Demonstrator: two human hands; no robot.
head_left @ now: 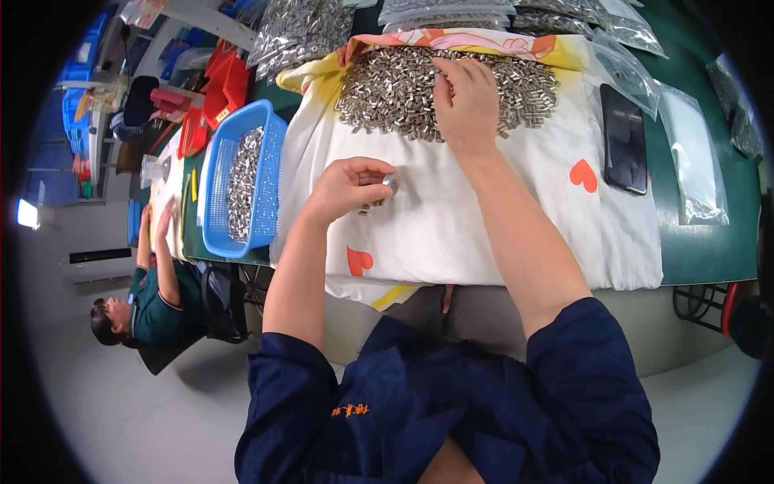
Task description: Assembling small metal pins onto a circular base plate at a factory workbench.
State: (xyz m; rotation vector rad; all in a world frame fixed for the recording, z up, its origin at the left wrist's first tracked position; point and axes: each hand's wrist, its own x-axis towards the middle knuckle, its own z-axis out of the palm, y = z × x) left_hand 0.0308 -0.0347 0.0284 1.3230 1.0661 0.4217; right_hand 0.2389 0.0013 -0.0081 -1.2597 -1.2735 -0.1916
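A heap of small silvery metal cylinders (395,97) is spread on a white cloth (484,218) with red hearts. Over the middle of the heap, my right hand (468,105) curls its fingers down toward the pieces; what they hold, if anything, cannot be made out. Closer to me and to the left, my left hand (351,189) is closed on a round metal piece (391,184), pinched between thumb and fingers just above the cloth. A few loose cylinders (364,210) lie below that hand.
Left of the cloth stands a blue basket (274,161) with more metal pieces. A black phone (624,139) and a clear plastic bag (689,153) lie at right. Filled bags (298,36) line the back. Far left, a co-worker (165,298) sits beside red bins (226,85).
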